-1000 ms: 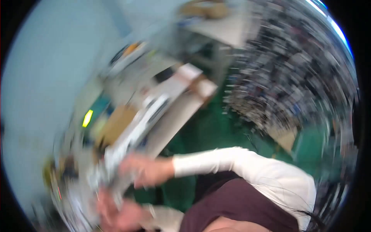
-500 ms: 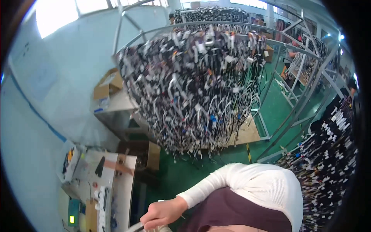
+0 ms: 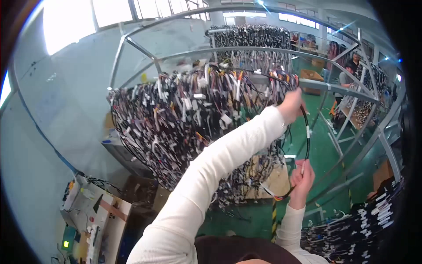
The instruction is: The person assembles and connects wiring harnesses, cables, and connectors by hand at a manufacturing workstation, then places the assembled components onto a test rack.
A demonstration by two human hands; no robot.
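Observation:
A black wire harness (image 3: 307, 149) with a white tag hangs in a curve between my two hands. My left hand (image 3: 291, 107) reaches across to the right end of a rack rail and is closed around the harness's upper part; its fingertips are partly hidden. Lower down, my right hand (image 3: 302, 179) pinches the harness near a white end. Another end with coloured wires and a white piece sticks out left of that hand. Beside my left hand, a dense mass of hanging wire harnesses (image 3: 176, 127) covers the rail.
Metal frame bars (image 3: 338, 89) run right of my hands. More harnesses lie in a pile (image 3: 351, 237) at lower right. A workbench (image 3: 110, 220) stands lower left, with a cardboard box (image 3: 143, 191) beside it. Two people (image 3: 347, 77) are at the far right.
My right hand has moved from the lower edge up and rightward. My left arm now stretches across to the rail's right end. The harness has come into view, and the view has shifted.

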